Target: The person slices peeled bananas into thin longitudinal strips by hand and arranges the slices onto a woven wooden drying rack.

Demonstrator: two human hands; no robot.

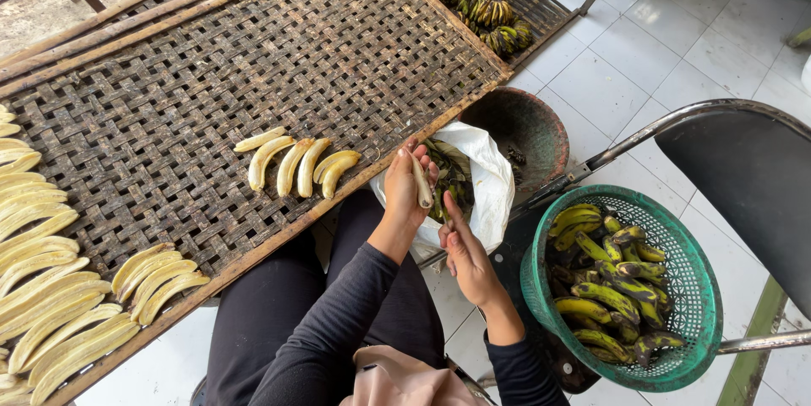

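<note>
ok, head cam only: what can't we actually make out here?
- White bag: its depth is hidden by the bag's folds and the left hand; only dark peels show.
- Right hand: whether it holds anything, since only its back faces the camera.
- Woven drying rack: its left end and the rows of peeled bananas are cut by the frame edge.
- Green basket: lower layers are covered by unpeeled bananas.

white plastic bag (488, 182), open, beside woven tray (253, 59)

A small home-style food-processing yard for drying bananas: a woven bamboo drying rack (253, 59) at 10 o'clock carries peeled bananas (300, 165), a green basket (697, 288) of unpeeled bananas (608, 288) sits at 4 o'clock, on a white tiled floor (667, 43).
</note>
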